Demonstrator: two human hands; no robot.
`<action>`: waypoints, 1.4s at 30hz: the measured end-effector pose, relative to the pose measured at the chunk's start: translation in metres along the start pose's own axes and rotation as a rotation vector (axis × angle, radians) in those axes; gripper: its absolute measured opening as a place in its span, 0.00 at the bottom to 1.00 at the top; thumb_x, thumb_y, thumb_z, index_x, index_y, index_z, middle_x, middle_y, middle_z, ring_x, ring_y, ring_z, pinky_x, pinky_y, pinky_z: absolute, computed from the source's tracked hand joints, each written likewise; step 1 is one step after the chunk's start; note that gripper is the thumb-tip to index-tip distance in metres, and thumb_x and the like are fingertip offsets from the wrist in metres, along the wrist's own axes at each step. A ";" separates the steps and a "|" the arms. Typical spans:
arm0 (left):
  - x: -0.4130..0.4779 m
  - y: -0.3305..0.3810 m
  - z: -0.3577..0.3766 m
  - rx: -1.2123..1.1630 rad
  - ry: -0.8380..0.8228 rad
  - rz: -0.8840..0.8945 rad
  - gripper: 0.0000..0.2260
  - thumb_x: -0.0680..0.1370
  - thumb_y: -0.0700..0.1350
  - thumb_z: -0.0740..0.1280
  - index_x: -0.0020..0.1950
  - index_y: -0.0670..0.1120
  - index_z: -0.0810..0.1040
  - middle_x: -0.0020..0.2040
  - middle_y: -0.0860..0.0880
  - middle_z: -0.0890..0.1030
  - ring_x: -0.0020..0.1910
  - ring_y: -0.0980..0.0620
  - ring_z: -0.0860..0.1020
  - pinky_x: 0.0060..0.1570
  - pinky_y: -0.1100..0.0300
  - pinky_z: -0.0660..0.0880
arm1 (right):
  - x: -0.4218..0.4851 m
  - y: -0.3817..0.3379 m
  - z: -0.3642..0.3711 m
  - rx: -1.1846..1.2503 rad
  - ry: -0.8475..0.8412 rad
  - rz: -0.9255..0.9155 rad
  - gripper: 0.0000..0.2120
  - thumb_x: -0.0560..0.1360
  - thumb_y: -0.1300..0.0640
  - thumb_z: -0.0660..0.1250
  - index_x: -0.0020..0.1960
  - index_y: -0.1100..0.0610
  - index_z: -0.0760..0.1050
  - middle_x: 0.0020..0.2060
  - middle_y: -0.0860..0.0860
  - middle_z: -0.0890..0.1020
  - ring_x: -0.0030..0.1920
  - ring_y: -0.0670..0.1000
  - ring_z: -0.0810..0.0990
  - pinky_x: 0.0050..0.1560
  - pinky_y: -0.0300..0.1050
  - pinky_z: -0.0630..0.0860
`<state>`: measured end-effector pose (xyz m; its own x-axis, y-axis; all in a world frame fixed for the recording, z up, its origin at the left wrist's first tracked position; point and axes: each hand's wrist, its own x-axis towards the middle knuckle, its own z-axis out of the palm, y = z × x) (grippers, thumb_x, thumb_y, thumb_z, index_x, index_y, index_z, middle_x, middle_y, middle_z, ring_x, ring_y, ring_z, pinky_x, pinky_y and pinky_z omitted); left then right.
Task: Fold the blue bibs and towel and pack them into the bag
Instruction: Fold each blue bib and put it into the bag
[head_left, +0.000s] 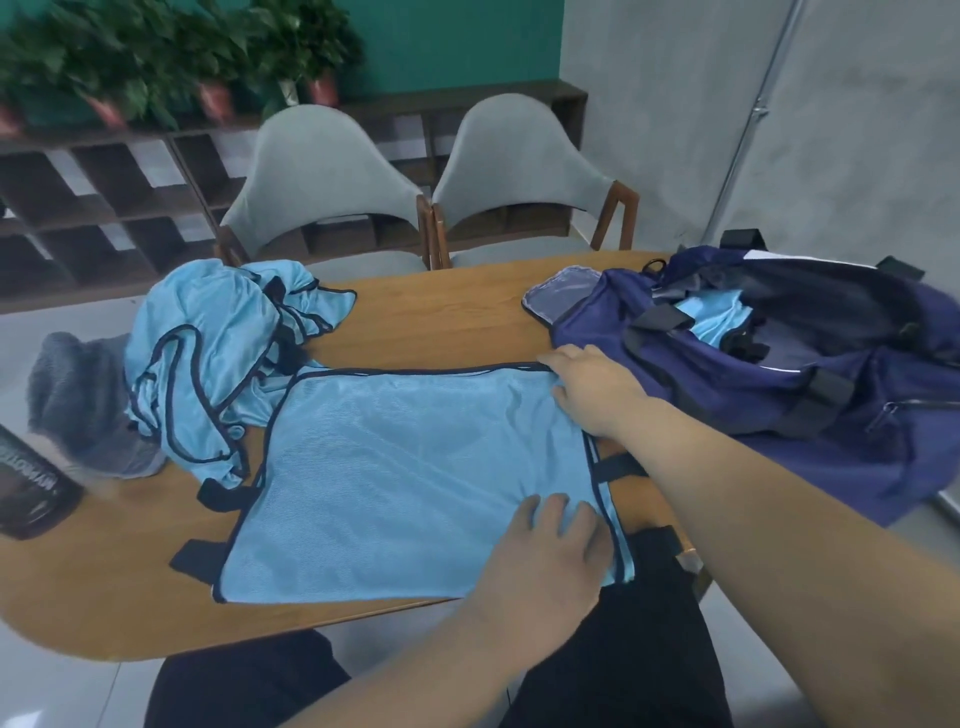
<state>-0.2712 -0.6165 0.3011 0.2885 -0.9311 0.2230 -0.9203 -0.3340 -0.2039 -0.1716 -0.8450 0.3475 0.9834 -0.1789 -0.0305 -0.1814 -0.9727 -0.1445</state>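
Presses mesh bib (405, 467) with flat left hand (550, 540) at 5 o'clock; touches 2 o'clock corner with right hand (595, 392), cannot tell grip. Risks skewing fold through slippery mesh.

A blue bib (405, 467) lies flat on the table (441, 312), with the left hand (550, 545) flat on its near corner and the right hand (592, 389) touching its far corner. A heap of bibs (208, 353) is at the left, the open bag (779, 384) at the right.
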 end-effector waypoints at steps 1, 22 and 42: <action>-0.002 0.002 0.001 -0.009 0.034 0.003 0.17 0.75 0.45 0.64 0.64 0.44 0.78 0.55 0.46 0.76 0.54 0.42 0.77 0.59 0.45 0.79 | -0.001 0.000 0.001 0.006 0.006 0.016 0.26 0.85 0.55 0.59 0.82 0.50 0.62 0.75 0.52 0.69 0.72 0.58 0.68 0.65 0.55 0.75; -0.004 -0.013 -0.064 -0.566 0.446 -0.333 0.06 0.80 0.47 0.64 0.54 0.51 0.79 0.43 0.56 0.75 0.36 0.54 0.74 0.31 0.58 0.74 | -0.005 0.006 -0.058 0.624 0.019 0.393 0.04 0.79 0.59 0.69 0.49 0.60 0.80 0.45 0.52 0.81 0.43 0.53 0.80 0.38 0.46 0.81; -0.119 -0.087 -0.102 -1.417 0.932 -1.308 0.07 0.82 0.40 0.70 0.50 0.40 0.73 0.28 0.59 0.72 0.27 0.60 0.67 0.32 0.66 0.68 | 0.083 -0.175 -0.040 1.040 -0.053 0.381 0.03 0.79 0.62 0.68 0.47 0.56 0.80 0.38 0.55 0.80 0.35 0.53 0.79 0.31 0.41 0.78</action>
<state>-0.2522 -0.4619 0.3896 0.9873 0.1576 -0.0195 -0.0058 0.1587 0.9873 -0.0585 -0.6951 0.4098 0.8656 -0.4091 -0.2888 -0.4116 -0.2528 -0.8756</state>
